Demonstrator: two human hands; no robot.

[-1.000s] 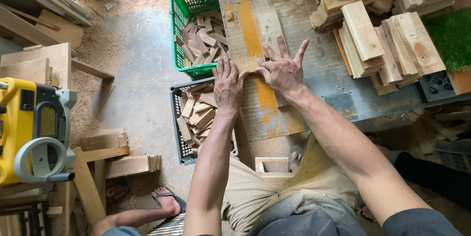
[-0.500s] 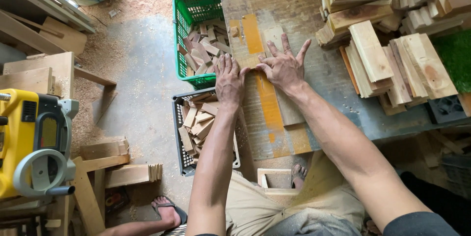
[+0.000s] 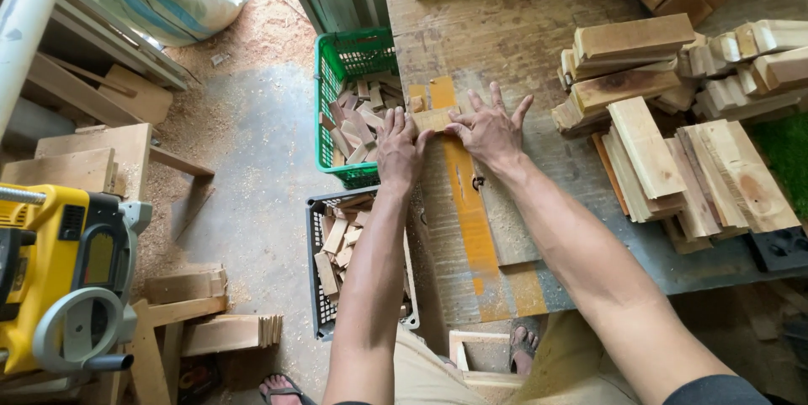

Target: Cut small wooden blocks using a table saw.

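Note:
My left hand (image 3: 399,149) and my right hand (image 3: 488,129) lie flat, fingers spread, on the wooden workbench (image 3: 505,34). Between them they press a small pale wood block (image 3: 433,119) that rests on the bench near its left edge. The block sits by a yellow-orange painted strip (image 3: 467,203) that runs along the bench. Neither hand is closed around anything. My left hand reaches over the bench edge, above the green crate.
A green crate (image 3: 324,102) and a black crate (image 3: 317,287) of wood offcuts stand on the floor left of the bench. Stacked wood pieces (image 3: 665,119) cover the bench's right side. A yellow power tool (image 3: 59,279) and loose boards (image 3: 219,333) sit at the left.
The view has moved closer and shifted; both hands with the block have slid a little along the bench towards its far end, and stay pressed flat.

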